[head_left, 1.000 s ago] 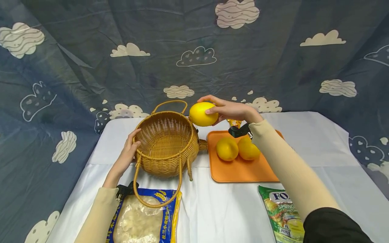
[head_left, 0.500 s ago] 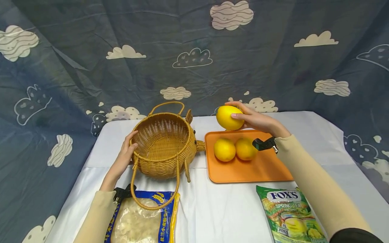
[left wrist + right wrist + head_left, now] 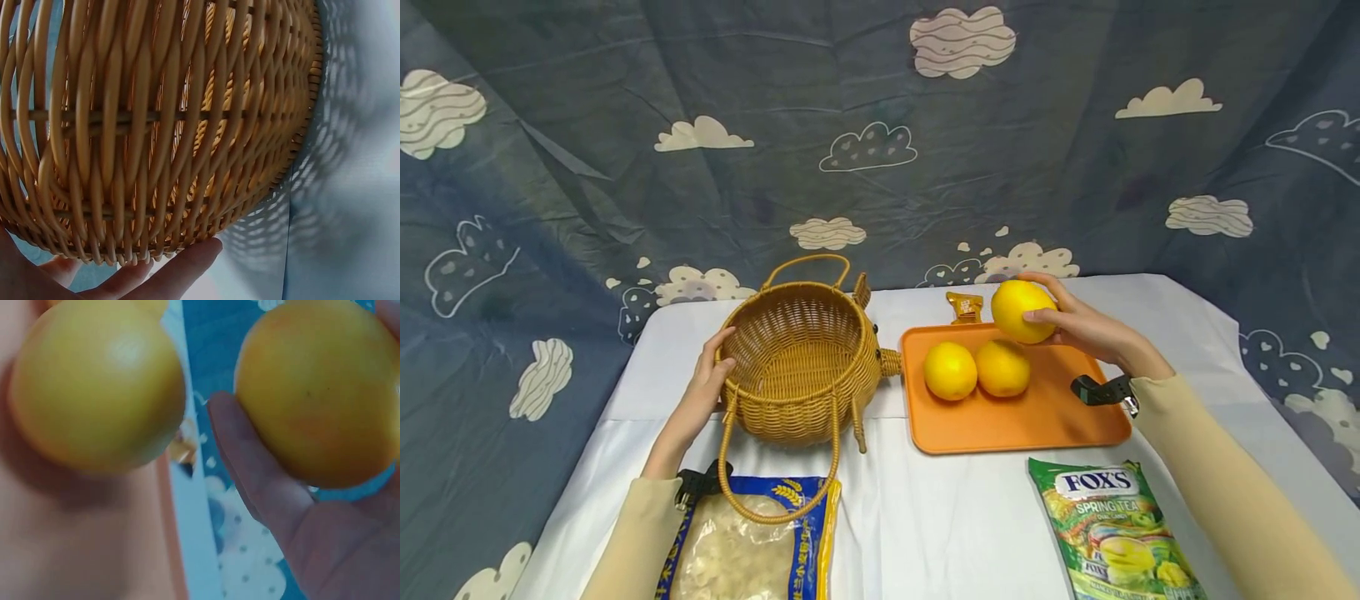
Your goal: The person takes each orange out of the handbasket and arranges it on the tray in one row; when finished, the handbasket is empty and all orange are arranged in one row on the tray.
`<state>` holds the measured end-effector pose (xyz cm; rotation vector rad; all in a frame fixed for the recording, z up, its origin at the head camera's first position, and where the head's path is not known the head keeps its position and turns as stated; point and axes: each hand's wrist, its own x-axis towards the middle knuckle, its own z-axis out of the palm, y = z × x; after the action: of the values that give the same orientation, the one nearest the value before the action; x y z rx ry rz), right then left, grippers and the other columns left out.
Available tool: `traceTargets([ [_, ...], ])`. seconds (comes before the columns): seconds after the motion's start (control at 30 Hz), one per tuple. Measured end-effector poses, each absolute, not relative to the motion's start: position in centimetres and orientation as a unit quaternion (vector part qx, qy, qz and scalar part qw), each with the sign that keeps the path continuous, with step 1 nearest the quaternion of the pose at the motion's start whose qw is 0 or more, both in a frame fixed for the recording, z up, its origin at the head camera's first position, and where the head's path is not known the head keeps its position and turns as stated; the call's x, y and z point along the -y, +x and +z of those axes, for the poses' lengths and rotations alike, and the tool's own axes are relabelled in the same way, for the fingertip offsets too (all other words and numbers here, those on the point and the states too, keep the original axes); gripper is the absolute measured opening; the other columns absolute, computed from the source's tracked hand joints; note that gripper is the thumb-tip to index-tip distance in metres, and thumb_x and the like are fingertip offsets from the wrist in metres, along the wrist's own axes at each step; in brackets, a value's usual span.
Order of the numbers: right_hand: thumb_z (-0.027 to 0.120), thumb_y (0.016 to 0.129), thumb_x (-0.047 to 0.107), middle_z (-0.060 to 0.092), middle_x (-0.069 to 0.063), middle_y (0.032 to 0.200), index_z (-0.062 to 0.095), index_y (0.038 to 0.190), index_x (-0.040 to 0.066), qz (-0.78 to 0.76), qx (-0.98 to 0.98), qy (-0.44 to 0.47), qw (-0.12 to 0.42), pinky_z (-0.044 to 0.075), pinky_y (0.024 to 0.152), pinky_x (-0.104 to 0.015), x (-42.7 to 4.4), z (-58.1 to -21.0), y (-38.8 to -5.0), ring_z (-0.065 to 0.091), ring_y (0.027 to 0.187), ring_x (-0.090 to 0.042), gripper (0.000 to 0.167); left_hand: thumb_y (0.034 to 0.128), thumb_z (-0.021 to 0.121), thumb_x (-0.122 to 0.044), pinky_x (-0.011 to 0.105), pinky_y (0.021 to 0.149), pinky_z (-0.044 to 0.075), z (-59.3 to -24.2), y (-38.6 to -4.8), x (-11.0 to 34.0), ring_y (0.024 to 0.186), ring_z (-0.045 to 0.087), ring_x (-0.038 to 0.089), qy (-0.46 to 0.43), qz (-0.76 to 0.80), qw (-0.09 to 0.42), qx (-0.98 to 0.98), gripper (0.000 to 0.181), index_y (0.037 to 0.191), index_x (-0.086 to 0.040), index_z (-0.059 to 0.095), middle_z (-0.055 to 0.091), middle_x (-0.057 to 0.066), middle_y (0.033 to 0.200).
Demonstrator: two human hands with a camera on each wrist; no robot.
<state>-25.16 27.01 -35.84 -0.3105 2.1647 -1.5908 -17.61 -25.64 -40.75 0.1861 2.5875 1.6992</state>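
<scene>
In the head view my right hand [image 3: 1078, 329] holds a yellow orange [image 3: 1021, 310] just above the back edge of an orange tray [image 3: 1000, 429]. Thumb and fingers curl round the fruit, which also shows in the right wrist view [image 3: 322, 394]. Two more oranges, a left one [image 3: 950, 371] and a right one [image 3: 1003, 368], sit side by side on the tray. My left hand [image 3: 700, 387] grips the left rim of an animal-shaped wicker basket [image 3: 808, 412], thumb at the rim. The left wrist view shows fingers [image 3: 187, 265] against the weave. No fruit shows inside the basket.
Two upright handles rise from the basket, whose snout points towards the tray. A blue-edged food bag [image 3: 737, 546] lies in front of it. A green candy bag [image 3: 1112, 529] lies front right. Behind the tray is a small orange-wrapped packet [image 3: 964, 307]. Cloud-patterned cloth [image 3: 775, 75] hangs behind.
My right hand has carried the orange from beside the basket rim rightwards and slightly down, to over the tray's back edge. My left hand has stayed on the basket.
</scene>
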Motion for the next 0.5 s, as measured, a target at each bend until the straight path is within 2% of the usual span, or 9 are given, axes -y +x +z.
traceTargets([
  [0.13, 0.053, 0.098, 0.031, 0.02, -0.023, 0.143, 0.004, 0.153, 0.027, -0.545, -0.813, -0.081, 0.188, 0.033, 0.103, -0.056, -28.6, -37.0, -24.2, 0.034, 0.121, -0.042, 0.074, 0.101, 0.034, -0.038, 0.07, 0.078, 0.042, -40.8, -17.5, 25.7, 0.124, 0.026, 0.058, 0.067, 0.548, 0.016, -0.834, 0.058, 0.153, -0.024, 0.012, -0.001, 0.022, 0.153],
  [0.23, 0.055, 0.097, 0.034, 0.017, -0.025, 0.146, 0.004, 0.153, 0.021, -0.519, -0.835, -0.055, 0.174, 0.021, 0.105, -0.063, -29.5, -38.0, -23.4, 0.026, 0.125, -0.046, 0.077, 0.1008, 0.034, -0.04, 0.07, 0.077, 0.042, -40.8, -17.4, 25.7, 0.123, 0.027, 0.058, 0.068, 0.545, 0.014, -0.835, 0.059, 0.153, -0.024, 0.012, -0.001, 0.023, 0.153],
  [0.37, 0.056, 0.095, 0.037, 0.013, -0.03, 0.146, 0.005, 0.151, 0.011, -0.486, -0.857, -0.034, 0.167, 0.016, 0.103, -0.068, -30.3, -39.7, -22.5, 0.018, 0.126, -0.05, 0.08, 0.1006, 0.034, -0.042, 0.07, 0.078, 0.042, -40.9, -17.4, 25.6, 0.123, 0.028, 0.057, 0.067, 0.543, 0.015, -0.837, 0.059, 0.153, -0.026, 0.012, 0.0, 0.022, 0.153],
  [0.5, 0.059, 0.093, 0.041, 0.013, -0.033, 0.144, 0.004, 0.149, 0.005, -0.467, -0.87, -0.015, 0.156, 0.014, 0.102, -0.069, -30.3, -41.2, -21.8, 0.018, 0.124, -0.051, 0.086, 0.1004, 0.035, -0.041, 0.071, 0.079, 0.041, -40.8, -17.4, 25.6, 0.123, 0.028, 0.056, 0.067, 0.543, 0.015, -0.837, 0.06, 0.153, -0.026, 0.012, 0.001, 0.023, 0.153],
])
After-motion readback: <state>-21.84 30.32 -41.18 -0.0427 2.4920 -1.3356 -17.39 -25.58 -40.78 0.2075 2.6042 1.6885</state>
